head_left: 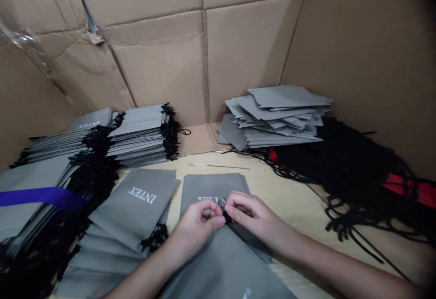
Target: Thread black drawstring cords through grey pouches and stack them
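My left hand [195, 224] and my right hand [250, 215] meet at the centre, their fingertips pinching a small black drawstring [227, 217]. It comes from the grey fabric pouch [218, 267] lying under my wrists. A second grey pouch [213, 189], printed with white "INTEX" lettering, lies just beyond my fingers, and they partly cover its print. Close to my left hand sits a loose stack of grey pouches [134, 203] with black cords at its edge.
Tall stacks of corded pouches [139, 128] stand at the back left. A pile of grey fabric pieces [272, 117] sits at the back right, beside a heap of black cords [340, 162]. A thin metal rod [225, 166] lies on the wooden table [184, 171]. Cardboard walls [248, 62] surround everything.
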Demonstrator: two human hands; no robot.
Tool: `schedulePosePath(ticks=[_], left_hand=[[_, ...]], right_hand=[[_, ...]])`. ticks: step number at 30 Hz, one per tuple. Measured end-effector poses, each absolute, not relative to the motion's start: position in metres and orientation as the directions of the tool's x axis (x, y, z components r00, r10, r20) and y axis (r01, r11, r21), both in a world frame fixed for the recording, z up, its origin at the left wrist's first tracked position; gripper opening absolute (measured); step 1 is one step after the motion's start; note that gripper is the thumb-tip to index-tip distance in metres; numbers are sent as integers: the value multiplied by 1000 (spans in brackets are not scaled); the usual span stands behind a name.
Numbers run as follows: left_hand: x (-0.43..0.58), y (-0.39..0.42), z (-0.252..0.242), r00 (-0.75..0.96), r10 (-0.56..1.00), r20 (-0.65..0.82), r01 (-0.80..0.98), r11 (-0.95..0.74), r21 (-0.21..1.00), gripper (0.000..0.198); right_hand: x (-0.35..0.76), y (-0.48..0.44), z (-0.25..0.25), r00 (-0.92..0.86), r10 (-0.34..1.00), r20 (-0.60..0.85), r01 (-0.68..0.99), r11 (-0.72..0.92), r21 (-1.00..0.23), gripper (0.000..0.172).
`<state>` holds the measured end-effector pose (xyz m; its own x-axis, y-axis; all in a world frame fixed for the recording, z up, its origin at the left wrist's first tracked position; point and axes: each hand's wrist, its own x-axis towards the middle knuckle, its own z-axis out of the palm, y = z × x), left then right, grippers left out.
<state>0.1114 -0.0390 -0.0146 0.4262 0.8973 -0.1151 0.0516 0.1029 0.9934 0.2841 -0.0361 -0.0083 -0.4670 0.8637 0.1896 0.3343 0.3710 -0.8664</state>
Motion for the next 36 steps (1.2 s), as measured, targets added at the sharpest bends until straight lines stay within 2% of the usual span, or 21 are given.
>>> schedulePosePath(ticks=[3,7,13,19,26,31,36], left_hand=[[111,-39,-12,424,898,-118,65,100,993,26],[110,-37,-12,422,901,-102,99,67,993,24],[108,-43,-6,413,906,-90,413,-98,905,21],[108,-47,1,423,905,-46,479,-180,859,15],[108,-49,-6,435,900,25,519,-273,810,15],[108,-51,-5,449,891,71,521,-326,789,20],[108,-52,-1,442,897,16,510,-266,818,14]], right_hand=[[285,-38,-7,-479,867,138,292,306,-906,30],[286,-37,-9,-495,869,25,184,133,-974,30],[288,-28,-19,-519,854,21,8,29,-1000,32],[288,-25,-20,-459,885,-82,55,-64,-996,32],[286,-26,-23,-490,860,-140,102,-103,-989,36],[288,-29,-24,-487,863,-137,217,-32,-976,36],[288,-36,-19,-484,873,-55,354,138,-925,36]])
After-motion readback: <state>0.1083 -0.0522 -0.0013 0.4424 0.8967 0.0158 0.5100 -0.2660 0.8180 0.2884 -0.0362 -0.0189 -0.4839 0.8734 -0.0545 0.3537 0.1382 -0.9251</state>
